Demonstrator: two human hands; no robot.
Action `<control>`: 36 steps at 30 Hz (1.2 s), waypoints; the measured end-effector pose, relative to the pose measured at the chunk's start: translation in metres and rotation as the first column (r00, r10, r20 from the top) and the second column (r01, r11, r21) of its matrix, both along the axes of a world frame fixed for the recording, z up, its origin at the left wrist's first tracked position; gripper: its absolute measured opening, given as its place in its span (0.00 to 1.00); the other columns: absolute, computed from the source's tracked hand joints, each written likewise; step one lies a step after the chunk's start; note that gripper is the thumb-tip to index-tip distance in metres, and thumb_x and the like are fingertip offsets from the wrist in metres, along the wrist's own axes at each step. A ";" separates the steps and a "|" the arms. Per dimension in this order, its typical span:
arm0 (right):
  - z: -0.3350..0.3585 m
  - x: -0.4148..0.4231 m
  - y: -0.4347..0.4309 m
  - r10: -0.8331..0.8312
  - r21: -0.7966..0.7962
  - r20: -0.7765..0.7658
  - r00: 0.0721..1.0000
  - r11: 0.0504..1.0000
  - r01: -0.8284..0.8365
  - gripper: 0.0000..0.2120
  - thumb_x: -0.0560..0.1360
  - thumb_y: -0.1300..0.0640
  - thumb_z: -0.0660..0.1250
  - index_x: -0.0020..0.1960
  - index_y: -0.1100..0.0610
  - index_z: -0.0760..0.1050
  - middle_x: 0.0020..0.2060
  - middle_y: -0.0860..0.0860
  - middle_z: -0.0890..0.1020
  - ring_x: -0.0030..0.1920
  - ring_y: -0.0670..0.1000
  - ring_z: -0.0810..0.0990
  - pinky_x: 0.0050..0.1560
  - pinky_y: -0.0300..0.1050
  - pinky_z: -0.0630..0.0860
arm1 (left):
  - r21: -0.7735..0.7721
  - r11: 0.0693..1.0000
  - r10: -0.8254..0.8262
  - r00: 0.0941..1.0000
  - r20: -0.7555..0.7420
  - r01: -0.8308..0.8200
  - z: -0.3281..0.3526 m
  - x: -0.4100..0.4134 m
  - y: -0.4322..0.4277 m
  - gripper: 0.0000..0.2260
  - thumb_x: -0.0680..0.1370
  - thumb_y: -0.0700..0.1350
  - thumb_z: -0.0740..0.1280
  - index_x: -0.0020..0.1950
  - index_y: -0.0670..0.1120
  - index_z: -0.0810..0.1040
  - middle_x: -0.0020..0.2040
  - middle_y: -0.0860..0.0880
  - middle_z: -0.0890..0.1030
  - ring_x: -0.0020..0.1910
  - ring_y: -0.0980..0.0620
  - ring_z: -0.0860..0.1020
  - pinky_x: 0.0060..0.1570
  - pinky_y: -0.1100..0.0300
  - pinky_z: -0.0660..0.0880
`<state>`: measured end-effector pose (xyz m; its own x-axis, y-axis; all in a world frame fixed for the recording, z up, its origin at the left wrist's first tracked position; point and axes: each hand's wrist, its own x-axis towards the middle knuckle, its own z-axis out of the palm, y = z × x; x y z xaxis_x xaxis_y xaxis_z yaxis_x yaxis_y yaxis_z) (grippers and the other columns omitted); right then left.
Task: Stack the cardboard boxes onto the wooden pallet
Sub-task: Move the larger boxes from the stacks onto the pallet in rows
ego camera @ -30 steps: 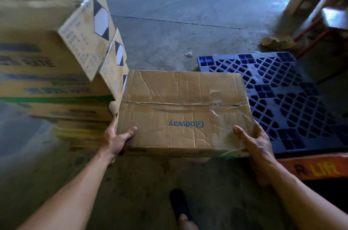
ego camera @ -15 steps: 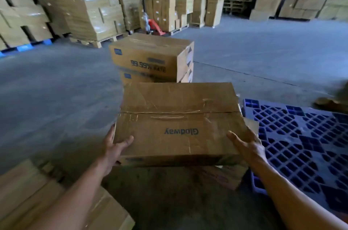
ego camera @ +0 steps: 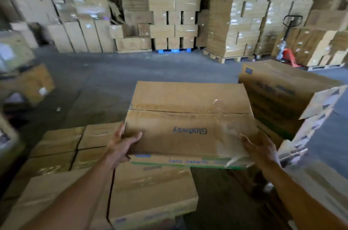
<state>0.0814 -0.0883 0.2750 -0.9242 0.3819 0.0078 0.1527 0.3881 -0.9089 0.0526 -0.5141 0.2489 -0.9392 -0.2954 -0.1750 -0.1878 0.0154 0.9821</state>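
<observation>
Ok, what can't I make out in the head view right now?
Head view:
- Wooden pallet: hidden beneath the stacked boxes, if it is there.
- Fingers of left hand and right hand: behind the carried box.
- Tilted box at right: cut by the frame edge; labels blurred.

head camera looks forward and down, close over both forearms

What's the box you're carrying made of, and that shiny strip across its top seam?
The Glodway box, held between the left hand and right hand: brown cardboard, matte, creased and scuffed, probably corrugated, though no cut edge shows. The seam strip: likely clear plastic tape, glossy and wrinkled, with a loose shred glinting at the near right corner.
</observation>
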 end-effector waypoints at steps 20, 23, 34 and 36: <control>-0.014 -0.149 -0.418 0.156 -0.337 0.082 0.984 0.934 -0.120 0.59 0.45 0.21 0.66 0.68 0.53 0.68 0.57 0.52 0.73 0.52 0.51 0.72 0.53 0.49 0.68 | 0.158 0.987 -0.001 0.982 -0.191 0.031 0.005 0.015 -0.391 0.39 0.64 0.50 0.82 0.70 0.67 0.69 0.64 0.52 0.80 0.58 0.42 0.81 0.50 0.42 0.81; -0.032 -0.170 -0.470 0.175 -0.288 0.043 0.984 0.945 -0.156 0.43 0.57 0.31 0.71 0.66 0.53 0.74 0.51 0.48 0.79 0.46 0.48 0.78 0.45 0.45 0.73 | 0.034 0.999 -0.014 0.988 -0.153 0.019 -0.004 -0.019 -0.452 0.37 0.68 0.49 0.79 0.71 0.68 0.67 0.62 0.54 0.80 0.56 0.46 0.82 0.49 0.47 0.82; -0.121 -0.239 -0.586 0.122 -0.242 0.128 0.984 0.966 -0.089 0.15 0.61 0.36 0.76 0.44 0.33 0.75 0.36 0.35 0.77 0.30 0.38 0.81 0.24 0.28 0.71 | 0.039 0.998 0.031 0.977 0.210 -0.040 -0.100 -0.110 -0.562 0.46 0.59 0.59 0.82 0.68 0.79 0.58 0.59 0.53 0.78 0.47 0.45 0.85 0.39 0.44 0.82; -0.142 -0.261 -0.596 0.152 -0.229 0.176 0.972 0.967 -0.110 0.16 0.59 0.33 0.75 0.44 0.33 0.77 0.39 0.40 0.82 0.32 0.40 0.84 0.25 0.34 0.76 | 0.084 0.995 0.024 0.956 0.291 -0.051 -0.122 -0.126 -0.576 0.40 0.58 0.56 0.83 0.55 0.85 0.62 0.57 0.55 0.78 0.46 0.45 0.85 0.33 0.44 0.81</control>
<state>-0.1793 -0.6842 0.1330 -0.9423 0.2302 -0.2431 0.2926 0.2136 -0.9321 -0.0736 -1.0897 0.1272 -0.8328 -0.2999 -0.4653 -0.4631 -0.0832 0.8824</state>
